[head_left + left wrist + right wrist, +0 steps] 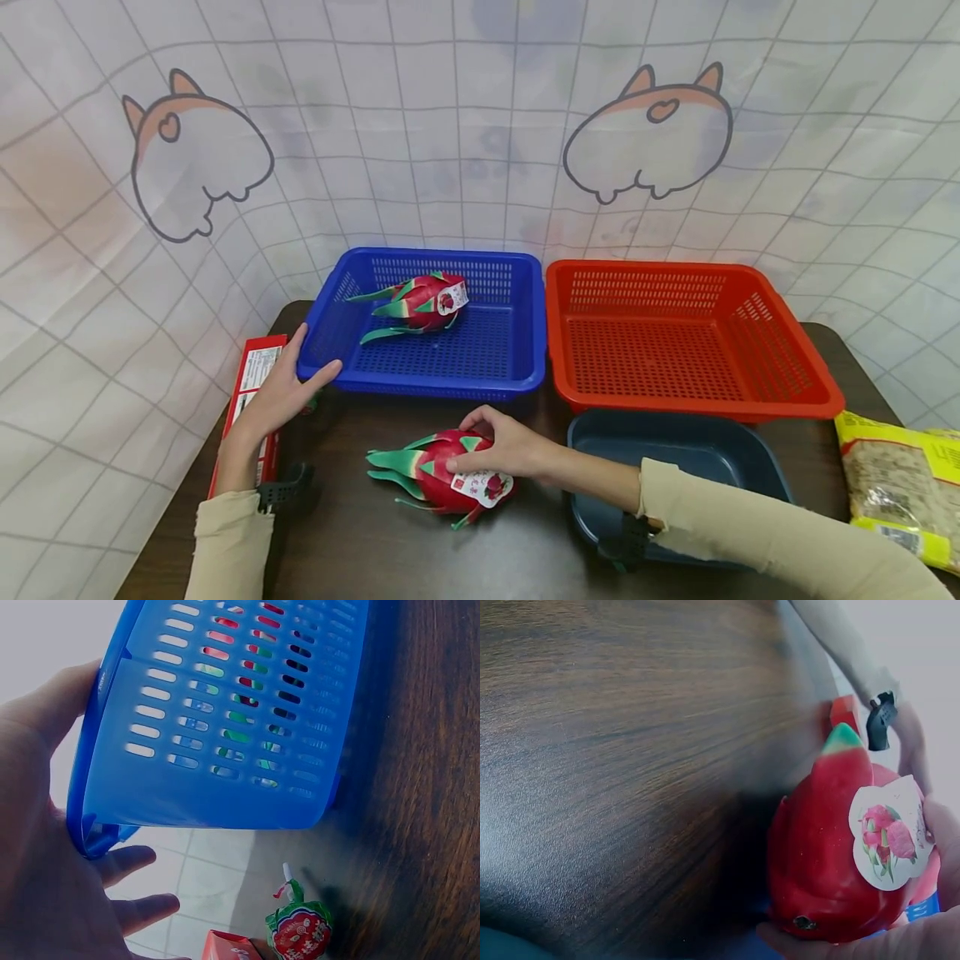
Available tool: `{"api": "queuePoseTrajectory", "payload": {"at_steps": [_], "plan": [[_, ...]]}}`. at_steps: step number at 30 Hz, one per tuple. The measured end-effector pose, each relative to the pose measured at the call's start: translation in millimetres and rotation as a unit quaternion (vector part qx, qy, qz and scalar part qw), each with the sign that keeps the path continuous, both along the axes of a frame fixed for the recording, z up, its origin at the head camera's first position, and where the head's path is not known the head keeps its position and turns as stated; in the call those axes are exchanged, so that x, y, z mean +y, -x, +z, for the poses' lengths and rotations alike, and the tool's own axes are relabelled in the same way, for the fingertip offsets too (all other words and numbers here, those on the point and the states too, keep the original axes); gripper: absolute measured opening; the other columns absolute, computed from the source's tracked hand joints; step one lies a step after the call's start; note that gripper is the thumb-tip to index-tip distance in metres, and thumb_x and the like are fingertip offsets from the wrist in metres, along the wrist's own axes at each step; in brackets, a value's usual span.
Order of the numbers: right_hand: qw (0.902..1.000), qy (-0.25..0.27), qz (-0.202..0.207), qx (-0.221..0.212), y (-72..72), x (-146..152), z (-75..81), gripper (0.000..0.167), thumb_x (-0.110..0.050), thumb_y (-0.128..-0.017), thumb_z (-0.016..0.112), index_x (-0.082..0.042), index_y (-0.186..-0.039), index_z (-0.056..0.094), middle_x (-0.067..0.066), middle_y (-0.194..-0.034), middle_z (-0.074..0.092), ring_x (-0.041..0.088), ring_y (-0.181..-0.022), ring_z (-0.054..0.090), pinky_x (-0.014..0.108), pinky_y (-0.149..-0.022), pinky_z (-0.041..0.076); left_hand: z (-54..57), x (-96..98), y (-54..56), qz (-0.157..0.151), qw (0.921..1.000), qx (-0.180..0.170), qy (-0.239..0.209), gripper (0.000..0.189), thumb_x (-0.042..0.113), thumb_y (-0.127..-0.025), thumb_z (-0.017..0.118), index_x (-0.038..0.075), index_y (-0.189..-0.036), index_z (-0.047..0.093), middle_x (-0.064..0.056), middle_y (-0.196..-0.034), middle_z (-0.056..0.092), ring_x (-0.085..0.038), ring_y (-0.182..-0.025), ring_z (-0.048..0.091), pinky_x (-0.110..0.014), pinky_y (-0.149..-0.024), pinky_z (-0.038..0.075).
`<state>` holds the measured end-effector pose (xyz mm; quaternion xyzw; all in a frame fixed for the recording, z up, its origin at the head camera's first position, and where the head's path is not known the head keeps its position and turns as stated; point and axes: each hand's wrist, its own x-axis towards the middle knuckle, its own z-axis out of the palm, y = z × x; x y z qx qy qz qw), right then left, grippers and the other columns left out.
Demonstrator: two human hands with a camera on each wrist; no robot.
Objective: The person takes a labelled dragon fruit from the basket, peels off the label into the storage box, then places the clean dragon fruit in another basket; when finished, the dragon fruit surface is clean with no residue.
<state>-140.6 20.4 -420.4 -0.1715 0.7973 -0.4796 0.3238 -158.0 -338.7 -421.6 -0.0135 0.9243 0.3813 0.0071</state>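
A red dragon fruit (438, 471) with green-tipped scales and a white label is at the middle of the dark table. My right hand (510, 446) grips its right end, thumb near the label and fingers over the far side. The right wrist view shows the dragon fruit (825, 847) up close, with part of the hand below and beside it. My left hand (281, 396) rests with spread, fairly straight fingers at the near left corner of a blue basket (450, 385). A second dragon fruit (423, 302) lies inside that basket.
Right of the blue basket stands a red basket (697, 406). A dark blue tub (675, 421) sits in front, partly under my right forearm. Yellow bags (896, 483) lie at the right edge. A red box (255, 367) and a green-and-red wrapped lollipop (300, 930) are at the left.
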Motion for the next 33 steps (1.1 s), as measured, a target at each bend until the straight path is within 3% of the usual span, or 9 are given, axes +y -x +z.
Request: {"api": "queuePoseTrajectory", "payload": {"at_steps": [4,8,11,15,18,21,26,33], "plan": [[0.9999,-0.010,0.000,0.014,-2.3,-0.1,-0.4,0.053,-0.037,-0.080,0.077,-0.014,-0.120,0.051,0.008,-0.114,0.062,0.018,-0.097,0.057,0.031,-0.083,0.054,2.0,3.2,-1.6,0.004,0.9979,0.047,0.044,0.095,0.053,-0.091,0.056,0.013,-0.157,-0.001,-0.020,-0.163,0.009,-0.048,-0.146,0.016,-0.075,-0.106,0.022],[0.9989,-0.027,0.002,0.038,-5.3,0.4,-0.2,0.054,-0.042,-0.080,0.076,-0.016,-0.121,0.052,0.008,-0.119,0.061,0.019,-0.102,0.056,0.035,-0.087,0.054,14.3,16.2,-8.3,-0.001,0.9916,0.120,0.047,0.089,0.045,-0.090,0.062,0.021,-0.157,0.009,-0.011,-0.164,0.012,-0.037,-0.152,0.007,-0.075,-0.109,0.017],[0.9978,-0.038,-0.003,0.054,-7.0,2.2,0.6,0.054,-0.043,-0.080,0.076,-0.017,-0.121,0.053,0.007,-0.121,0.061,0.019,-0.104,0.056,0.037,-0.088,0.054,29.8,38.3,-15.7,-0.039,0.9857,0.162,0.026,0.086,0.037,-0.088,0.067,0.029,-0.156,0.015,-0.002,-0.164,0.015,-0.027,-0.153,0.006,-0.073,-0.110,0.018],[0.9964,-0.045,-0.010,0.071,-8.9,5.4,3.2,0.057,-0.044,-0.080,0.075,-0.014,-0.123,0.053,0.008,-0.122,0.062,0.020,-0.107,0.057,0.038,-0.090,0.054,45.0,74.9,-30.1,-0.141,0.9719,0.188,0.011,0.092,0.029,-0.083,0.075,0.032,-0.155,0.019,0.005,-0.164,0.017,-0.021,-0.153,0.012,-0.069,-0.112,0.023],[0.9952,-0.042,-0.010,0.088,-11.2,9.1,6.0,0.061,-0.044,-0.079,0.076,-0.012,-0.125,0.053,0.008,-0.125,0.061,0.021,-0.110,0.058,0.039,-0.091,0.055,44.7,97.4,-42.0,-0.234,0.9567,0.172,-0.009,0.099,0.024,-0.078,0.080,0.030,-0.155,0.019,0.005,-0.163,0.019,-0.020,-0.152,0.015,-0.065,-0.113,0.027],[0.9920,-0.032,-0.003,0.122,-16.2,17.0,9.1,0.065,-0.041,-0.078,0.078,-0.008,-0.126,0.052,0.011,-0.126,0.060,0.024,-0.111,0.060,0.040,-0.090,0.056,35.1,112.7,-51.0,-0.302,0.9439,0.133,-0.013,0.104,0.027,-0.073,0.083,0.029,-0.155,0.019,0.006,-0.162,0.022,-0.020,-0.150,0.021,-0.061,-0.111,0.034],[0.9800,-0.026,0.014,0.197,-29.1,36.4,10.8,0.062,-0.035,-0.078,0.080,-0.004,-0.124,0.053,0.011,-0.120,0.060,0.023,-0.105,0.061,0.038,-0.085,0.057,13.3,126.1,-55.4,-0.354,0.9329,0.063,-0.012,0.104,0.039,-0.072,0.083,0.035,-0.154,0.019,0.014,-0.159,0.025,-0.017,-0.144,0.030,-0.052,-0.101,0.048],[0.9651,-0.034,0.032,0.258,-43.4,52.5,12.7,0.046,-0.037,-0.080,0.078,-0.014,-0.114,0.060,-0.002,-0.109,0.063,0.014,-0.095,0.060,0.028,-0.080,0.055,-4.6,132.6,-50.9,-0.406,0.9134,0.026,-0.010,0.092,0.043,-0.077,0.079,0.033,-0.152,0.027,0.007,-0.161,0.022,-0.020,-0.143,0.030,-0.042,-0.099,0.052]]}}
